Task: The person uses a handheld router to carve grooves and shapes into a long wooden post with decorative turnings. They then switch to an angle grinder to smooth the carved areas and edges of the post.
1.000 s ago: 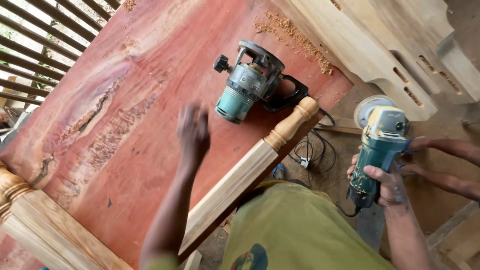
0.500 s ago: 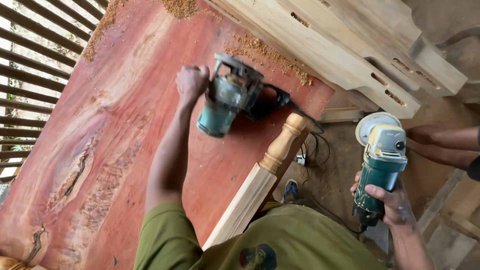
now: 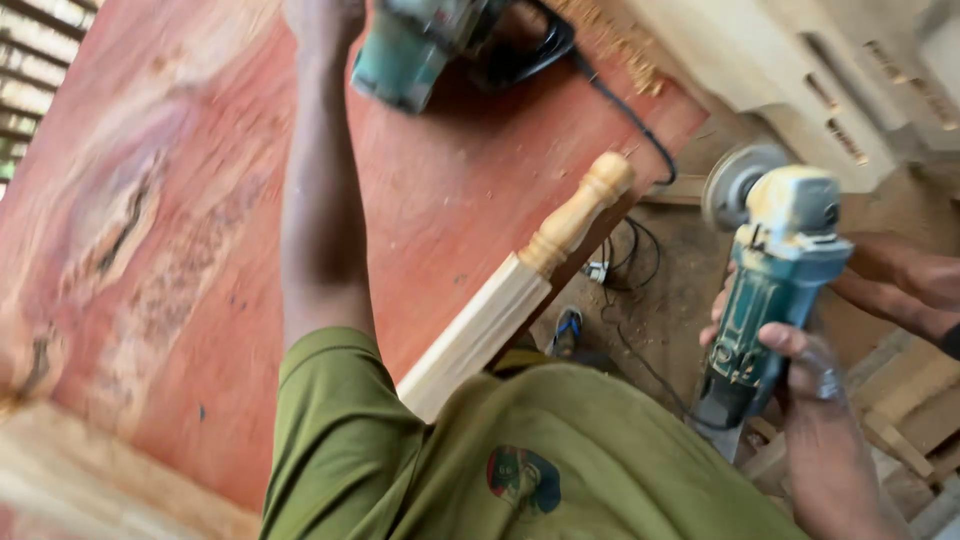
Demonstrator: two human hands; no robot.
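While the head cam looked down, items were logged as follows. Left hand (image 3: 322, 18): at top edge, partly cut off by frame, against the teal router (image 3: 415, 45) lying on a red wood slab (image 3: 180, 250); finger state couldn't be told. Right hand (image 3: 815, 400): fingers wrapped round the body of a teal angle grinder (image 3: 775, 285), held upright off the slab's right side, disc end up. Turned wooden post (image 3: 520, 285): pale, lay diagonally at slab's edge betw. both tools, knob end toward the grinder. Black cord (image 3: 620, 110) ran from router over the slab edge. Another person's hand (image 3: 900, 280) was just beside the grinder, at right. Sawdust (image 3: 620, 50) near router. Wearer had an olive shirt (image 3: 520, 460).
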